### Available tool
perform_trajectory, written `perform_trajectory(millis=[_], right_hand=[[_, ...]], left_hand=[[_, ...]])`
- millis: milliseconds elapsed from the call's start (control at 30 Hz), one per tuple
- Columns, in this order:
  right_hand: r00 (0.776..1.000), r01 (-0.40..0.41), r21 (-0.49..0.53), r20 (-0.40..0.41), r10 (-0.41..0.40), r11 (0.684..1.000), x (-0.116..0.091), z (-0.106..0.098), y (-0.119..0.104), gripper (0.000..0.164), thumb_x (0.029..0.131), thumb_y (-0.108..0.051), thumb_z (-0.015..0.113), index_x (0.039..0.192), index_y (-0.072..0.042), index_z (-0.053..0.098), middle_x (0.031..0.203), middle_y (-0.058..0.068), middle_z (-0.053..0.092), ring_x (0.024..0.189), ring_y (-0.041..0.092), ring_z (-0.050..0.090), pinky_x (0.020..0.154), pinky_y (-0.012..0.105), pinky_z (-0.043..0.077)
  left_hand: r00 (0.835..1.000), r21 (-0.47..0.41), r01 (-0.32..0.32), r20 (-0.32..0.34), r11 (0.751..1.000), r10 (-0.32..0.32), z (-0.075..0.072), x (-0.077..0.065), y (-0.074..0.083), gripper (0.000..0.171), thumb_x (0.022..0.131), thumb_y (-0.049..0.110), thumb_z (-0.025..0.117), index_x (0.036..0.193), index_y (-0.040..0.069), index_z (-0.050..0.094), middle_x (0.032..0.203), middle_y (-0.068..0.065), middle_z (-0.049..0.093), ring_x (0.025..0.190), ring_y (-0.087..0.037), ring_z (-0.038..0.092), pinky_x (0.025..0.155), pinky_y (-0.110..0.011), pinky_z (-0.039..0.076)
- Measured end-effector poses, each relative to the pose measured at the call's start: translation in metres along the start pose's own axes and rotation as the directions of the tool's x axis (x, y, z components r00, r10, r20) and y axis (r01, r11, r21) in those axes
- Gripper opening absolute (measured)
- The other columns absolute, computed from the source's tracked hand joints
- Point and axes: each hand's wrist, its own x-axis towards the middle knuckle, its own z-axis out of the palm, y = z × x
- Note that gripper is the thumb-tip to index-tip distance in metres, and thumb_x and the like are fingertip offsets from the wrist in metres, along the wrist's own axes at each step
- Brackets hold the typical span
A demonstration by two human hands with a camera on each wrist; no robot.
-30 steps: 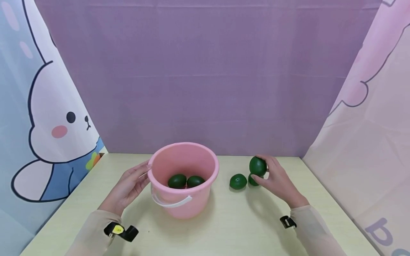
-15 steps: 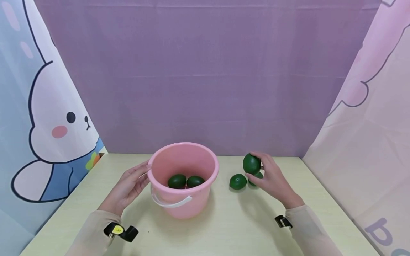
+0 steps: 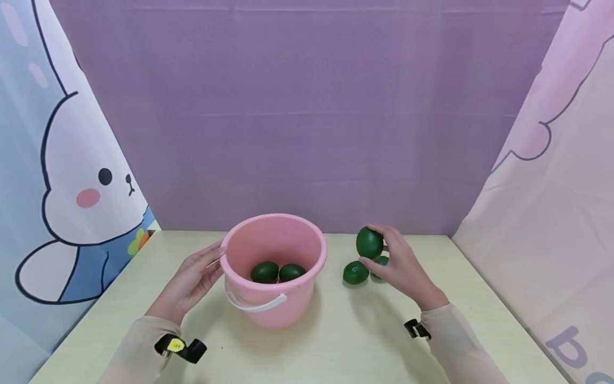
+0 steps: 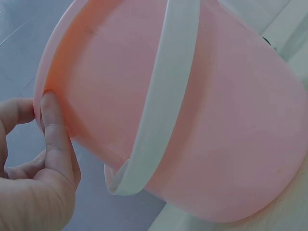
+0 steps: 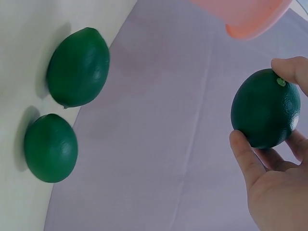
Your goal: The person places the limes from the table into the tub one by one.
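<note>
A pink bucket (image 3: 292,301) with a white handle (image 3: 259,307) stands on the table, holding two dark green limes (image 3: 265,272) at its bottom. My left hand (image 3: 192,280) pinches the bucket's rim at its left side; thumb and finger on either side of the rim show in the left wrist view. Raised above the table, another lime (image 5: 265,109) is gripped between the thumb and fingers of my right hand (image 3: 402,269). Below it two more limes lie on the table: one in front (image 3: 356,272), the other (image 5: 79,67) partly behind my right hand in the head view.
The pale wooden table (image 3: 336,352) ends at a purple cloth backdrop (image 3: 307,117). A cartoon rabbit sheet (image 3: 81,186) hangs at the left and a pale pink sheet (image 3: 551,224) at the right. Black camera straps (image 3: 179,346) circle both wrists.
My right hand has lifted its lime off the table area and carried it left and slightly up, toward the bucket. The left hand and the bucket stay in place.
</note>
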Motion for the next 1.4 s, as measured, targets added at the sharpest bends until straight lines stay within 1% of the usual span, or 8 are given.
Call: perform_trajectory(millis=[233, 467, 567, 733, 933, 1200, 1400], right_hand=[[1.000, 0.018, 0.013, -0.002, -0.018, 1.000, 0.007, 0.004, -0.010, 0.075, 0.083, -0.017, 0.085, 0.146, -0.008, 0.046, 0.144, 0.012, 0.045, 0.123, 0.025, 0.051, 0.090, 0.040, 0.058], [0.998, 0.054, 0.034, -0.012, -0.054, 0.998, 0.014, 0.008, -0.020, 0.075, 0.083, -0.015, 0.084, 0.146, -0.008, 0.045, 0.145, 0.013, 0.045, 0.124, 0.027, 0.050, 0.091, 0.041, 0.059], [0.998, 0.059, 0.043, -0.015, -0.059, 0.997, 0.017, 0.009, -0.023, 0.075, 0.083, -0.016, 0.084, 0.147, -0.008, 0.045, 0.146, 0.012, 0.044, 0.126, 0.026, 0.050, 0.092, 0.040, 0.058], [0.996, 0.080, 0.060, -0.034, -0.078, 0.995, 0.022, 0.011, -0.028, 0.075, 0.082, -0.015, 0.085, 0.146, -0.007, 0.046, 0.147, 0.012, 0.045, 0.125, 0.025, 0.051, 0.093, 0.038, 0.058], [0.992, 0.115, 0.072, -0.054, -0.111, 0.991, 0.029, 0.015, -0.033, 0.076, 0.080, -0.014, 0.087, 0.145, -0.005, 0.047, 0.145, 0.012, 0.046, 0.124, 0.024, 0.052, 0.092, 0.034, 0.058], [0.991, 0.133, 0.084, -0.041, -0.130, 0.988, 0.034, 0.019, -0.038, 0.076, 0.080, -0.014, 0.086, 0.145, -0.006, 0.047, 0.146, 0.011, 0.045, 0.124, 0.023, 0.053, 0.093, 0.033, 0.058], [0.990, 0.139, 0.092, -0.027, -0.137, 0.986, 0.038, 0.021, -0.043, 0.076, 0.081, -0.015, 0.086, 0.146, -0.006, 0.047, 0.147, 0.010, 0.045, 0.124, 0.022, 0.052, 0.093, 0.032, 0.057]], left_hand=[[1.000, -0.001, -0.003, -0.003, 1.000, 0.003, 0.000, 0.000, -0.001, 0.054, 0.099, 0.026, 0.067, 0.147, 0.010, 0.048, 0.128, 0.004, 0.059, 0.105, -0.008, 0.062, 0.096, -0.020, 0.052], [1.000, 0.002, -0.015, 0.004, 1.000, 0.015, -0.001, 0.000, -0.002, 0.053, 0.099, 0.026, 0.066, 0.147, 0.010, 0.049, 0.129, 0.003, 0.059, 0.105, -0.008, 0.062, 0.096, -0.020, 0.052], [1.000, -0.001, -0.013, 0.004, 1.000, 0.013, -0.001, -0.001, -0.001, 0.053, 0.099, 0.026, 0.067, 0.147, 0.011, 0.049, 0.129, 0.003, 0.059, 0.105, -0.008, 0.062, 0.096, -0.020, 0.052], [1.000, 0.009, -0.005, -0.005, 1.000, 0.005, 0.000, -0.001, 0.000, 0.059, 0.099, 0.027, 0.067, 0.150, 0.009, 0.045, 0.129, 0.004, 0.059, 0.106, -0.008, 0.063, 0.096, -0.021, 0.051], [1.000, 0.002, -0.011, 0.000, 1.000, 0.011, 0.000, -0.001, 0.000, 0.053, 0.099, 0.026, 0.066, 0.147, 0.011, 0.049, 0.128, 0.004, 0.059, 0.105, -0.008, 0.063, 0.096, -0.020, 0.052], [1.000, -0.015, -0.009, 0.008, 1.000, 0.009, 0.001, -0.002, 0.000, 0.048, 0.099, 0.025, 0.066, 0.144, 0.012, 0.053, 0.128, 0.004, 0.060, 0.105, -0.009, 0.063, 0.097, -0.021, 0.051], [1.000, -0.015, -0.004, 0.004, 1.000, 0.004, 0.001, -0.002, 0.000, 0.051, 0.099, 0.026, 0.066, 0.146, 0.012, 0.051, 0.128, 0.004, 0.060, 0.106, -0.008, 0.063, 0.097, -0.021, 0.051]])
